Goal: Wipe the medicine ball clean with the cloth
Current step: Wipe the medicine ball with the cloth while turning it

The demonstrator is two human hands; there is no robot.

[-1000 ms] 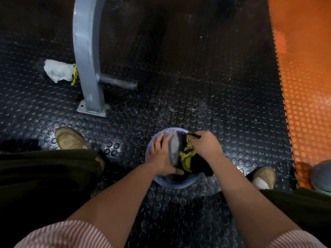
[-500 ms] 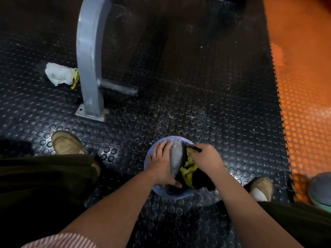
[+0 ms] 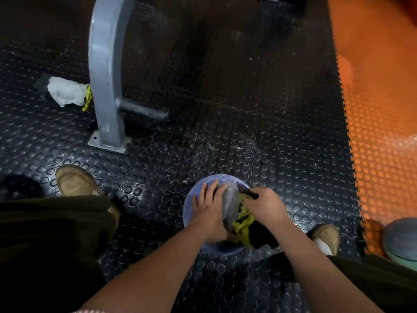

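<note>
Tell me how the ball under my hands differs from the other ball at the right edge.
The medicine ball is blue with a grey panel; the other ball is grey above, pale green below. The medicine ball sits on the black mat, left hand flat on it, right hand gripping the cloth against it; the other ball lies untouched by the orange flooring, partly out of frame. Both are round.

The medicine ball rests on the black studded floor mat, between the left shoe and the right shoe. The left hand lies flat on the ball's left side with fingers extended, and the right hand grips the yellow-green cloth against its right side. A grey metal post stands at far left, with a white rag beside it.
</note>
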